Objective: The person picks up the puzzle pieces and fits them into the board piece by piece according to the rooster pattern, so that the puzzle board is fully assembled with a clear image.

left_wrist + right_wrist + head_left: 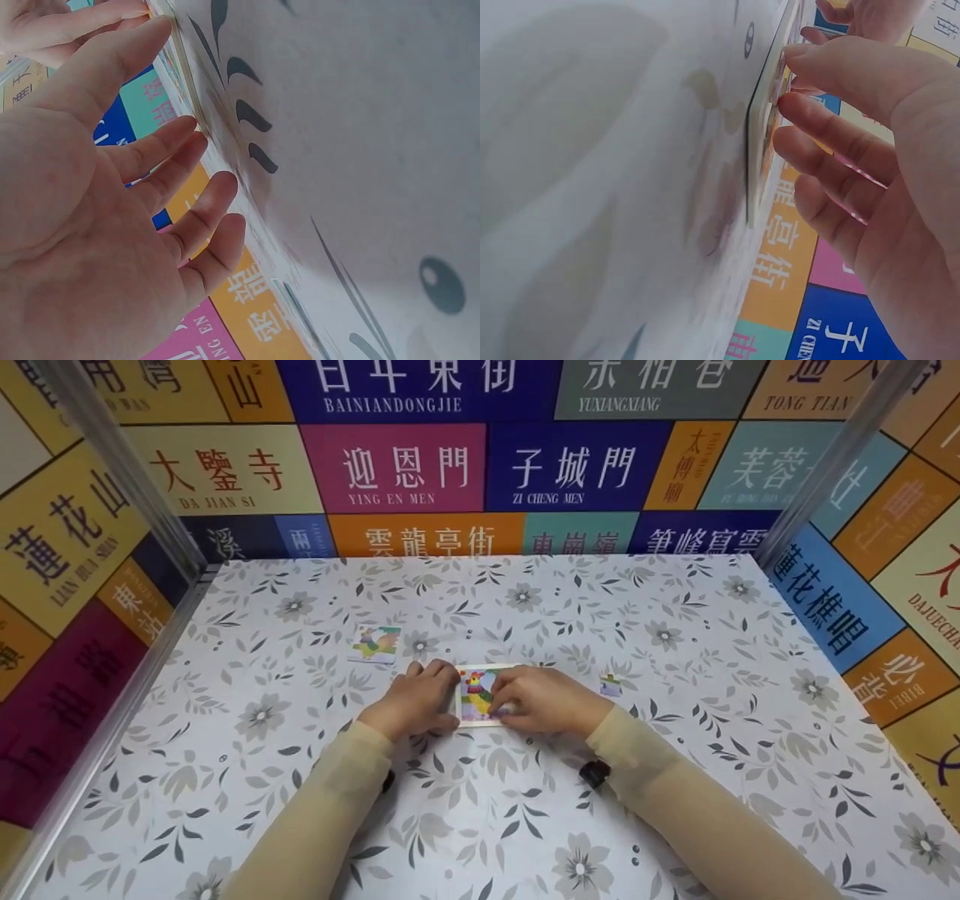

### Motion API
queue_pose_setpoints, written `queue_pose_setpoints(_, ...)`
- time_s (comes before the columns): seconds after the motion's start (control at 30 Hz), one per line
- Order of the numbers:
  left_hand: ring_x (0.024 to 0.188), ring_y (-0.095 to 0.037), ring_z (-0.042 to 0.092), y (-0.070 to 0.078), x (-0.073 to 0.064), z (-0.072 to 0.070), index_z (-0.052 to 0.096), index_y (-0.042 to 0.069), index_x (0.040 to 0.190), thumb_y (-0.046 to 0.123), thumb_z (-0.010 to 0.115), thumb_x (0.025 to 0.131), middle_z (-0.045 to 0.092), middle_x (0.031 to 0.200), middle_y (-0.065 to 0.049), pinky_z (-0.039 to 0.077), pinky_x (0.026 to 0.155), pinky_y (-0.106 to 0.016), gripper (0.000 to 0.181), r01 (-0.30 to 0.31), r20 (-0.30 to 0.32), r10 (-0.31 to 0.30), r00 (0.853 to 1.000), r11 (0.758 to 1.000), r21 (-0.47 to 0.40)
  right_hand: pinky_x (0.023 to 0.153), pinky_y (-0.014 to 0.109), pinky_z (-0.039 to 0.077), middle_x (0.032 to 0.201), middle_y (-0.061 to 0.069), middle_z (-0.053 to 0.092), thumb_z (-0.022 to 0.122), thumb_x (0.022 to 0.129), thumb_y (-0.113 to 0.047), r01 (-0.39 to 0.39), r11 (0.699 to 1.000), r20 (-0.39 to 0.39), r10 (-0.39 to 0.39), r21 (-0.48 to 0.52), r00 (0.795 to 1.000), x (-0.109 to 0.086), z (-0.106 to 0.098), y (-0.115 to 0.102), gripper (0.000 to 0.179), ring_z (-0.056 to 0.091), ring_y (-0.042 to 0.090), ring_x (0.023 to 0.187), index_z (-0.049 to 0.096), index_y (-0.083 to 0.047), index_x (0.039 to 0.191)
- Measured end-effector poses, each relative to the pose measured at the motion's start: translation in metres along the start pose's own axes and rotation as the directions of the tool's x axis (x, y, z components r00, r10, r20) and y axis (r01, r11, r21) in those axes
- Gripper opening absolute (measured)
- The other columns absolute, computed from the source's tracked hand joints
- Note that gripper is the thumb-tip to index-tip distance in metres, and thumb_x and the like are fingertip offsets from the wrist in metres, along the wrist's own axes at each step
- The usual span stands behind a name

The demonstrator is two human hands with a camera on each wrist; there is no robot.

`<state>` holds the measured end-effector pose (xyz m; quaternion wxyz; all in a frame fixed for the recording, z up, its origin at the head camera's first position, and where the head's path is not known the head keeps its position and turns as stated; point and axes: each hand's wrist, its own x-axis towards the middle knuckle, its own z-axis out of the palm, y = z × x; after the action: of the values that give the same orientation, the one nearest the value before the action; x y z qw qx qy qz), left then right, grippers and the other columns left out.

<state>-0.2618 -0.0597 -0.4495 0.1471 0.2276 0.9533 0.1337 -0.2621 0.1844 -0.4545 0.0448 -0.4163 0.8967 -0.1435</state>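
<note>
A small jigsaw puzzle (474, 697) in a pale-edged tray, with a colourful rooster picture, lies on the table between both hands. My left hand (420, 697) holds the tray's left side, thumb at the near corner and fingers by the far one. In the left wrist view its thumb (142, 52) and fingertips lie along the tray's thin edge. My right hand (544, 697) reaches over the tray's right part, thumb and curled fingers pinching at a puzzle piece that they mostly hide. The right wrist view shows its thumb (817, 64) and fingertips at the tray (756, 157) surface.
A square rooster picture card (375, 644) lies to the far left of the tray. To the right is a loose puzzle piece (611, 684). The white table (517, 832) has a grey floral print, and panels with colourful lettering (405, 469) stand around it.
</note>
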Motion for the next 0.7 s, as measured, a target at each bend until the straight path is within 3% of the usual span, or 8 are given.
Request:
queue_pose_setpoints(0.2, 0.131, -0.036, 0.044, -0.002, -0.001, 0.001, 0.049, 0.012, 0.144, 0.035, 0.081, 0.088, 0.044, 0.155, -0.006, 0.041, 0.108, -0.058, 0.068, -0.006, -0.005, 0.006, 1.0, 1.0, 0.011, 0.097, 0.039, 0.053, 0.119, 0.0, 0.071, 0.075, 0.092, -0.02, -0.027, 0.998, -0.034, 0.029, 0.064, 0.999, -0.012, -0.002, 0.007, 0.015, 0.066, 0.018, 0.107, 0.081, -0.018, 0.105)
queue_pose_setpoints(0.43, 0.132, -0.037, 0.044, -0.001, 0.0, 0.0, 0.049, 0.012, 0.145, 0.036, 0.081, 0.088, 0.044, 0.155, -0.008, 0.04, 0.11, -0.057, 0.07, -0.003, -0.001, 0.003, 1.0, 1.0, -0.002, 0.085, 0.036, 0.055, 0.107, -0.004, 0.07, 0.077, 0.091, -0.019, -0.077, 0.996, -0.088, 0.081, 0.046, 0.993, -0.028, -0.008, 0.018, 0.01, 0.065, 0.015, 0.092, 0.081, -0.018, 0.1)
queue_pose_setpoints(0.7, 0.133, -0.035, 0.043, -0.001, 0.0, 0.001, 0.048, 0.013, 0.146, 0.035, 0.08, 0.089, 0.044, 0.156, -0.007, 0.038, 0.113, -0.056, 0.069, 0.016, 0.012, -0.016, 1.0, 1.0, -0.015, 0.089, 0.039, 0.053, 0.107, -0.007, 0.069, 0.076, 0.091, -0.02, -0.228, 0.971, -0.086, 0.234, 0.074, 0.968, -0.048, -0.021, 0.029, 0.007, 0.064, 0.015, 0.099, 0.08, -0.021, 0.097)
